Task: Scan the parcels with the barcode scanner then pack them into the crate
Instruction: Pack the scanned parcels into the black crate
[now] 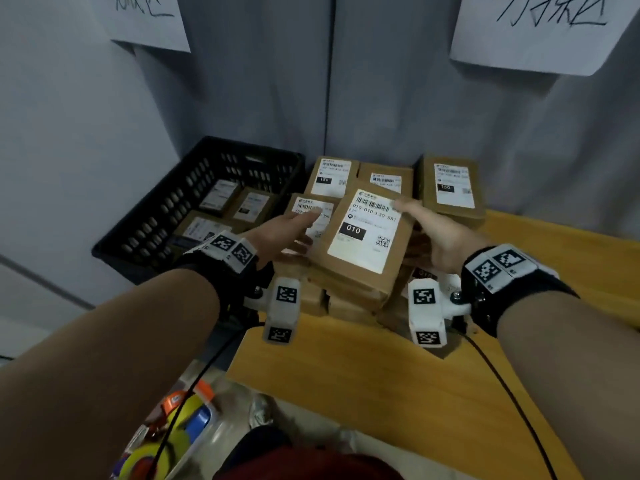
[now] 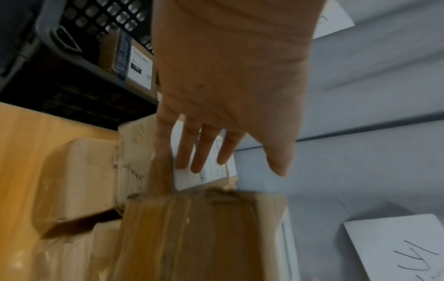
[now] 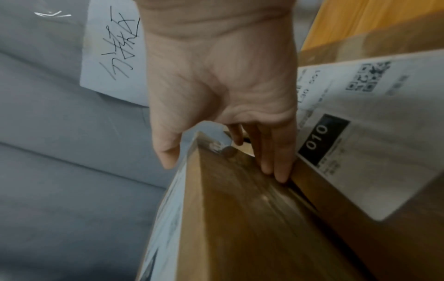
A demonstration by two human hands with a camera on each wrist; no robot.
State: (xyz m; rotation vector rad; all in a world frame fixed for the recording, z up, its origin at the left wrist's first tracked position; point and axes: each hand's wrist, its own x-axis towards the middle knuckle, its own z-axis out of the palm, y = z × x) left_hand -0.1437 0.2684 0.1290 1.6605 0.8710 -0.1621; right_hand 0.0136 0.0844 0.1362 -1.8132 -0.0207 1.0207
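A heap of brown cardboard parcels lies on the wooden table (image 1: pixel 381 375). On top, tilted, sits a parcel with a white label marked 010 (image 1: pixel 360 237) (image 3: pixel 360 133). My left hand (image 1: pixel 287 226) (image 2: pixel 206 152) reaches in at its left side, fingers straight over the label of a smaller parcel (image 1: pixel 311 209). My right hand (image 1: pixel 436 233) (image 3: pixel 221 85) lies along the 010 parcel's right edge. Its straight fingers are slid into the gap between that parcel and another parcel (image 3: pixel 240 209), thumb apart. The black crate (image 1: pixel 166 209) (image 2: pixel 100 17) stands at the left with several parcels (image 1: pixel 221 199) inside. No scanner is in view.
More labelled parcels (image 1: pixel 450 188) stand behind the heap against the grey wall. Handwritten paper signs (image 1: pixel 540 29) (image 1: pixel 145 19) hang on that wall. Below the table's near left corner, a clear bin of colourful items (image 1: pixel 180 420) sits on the floor. Black cables run from both wrists.
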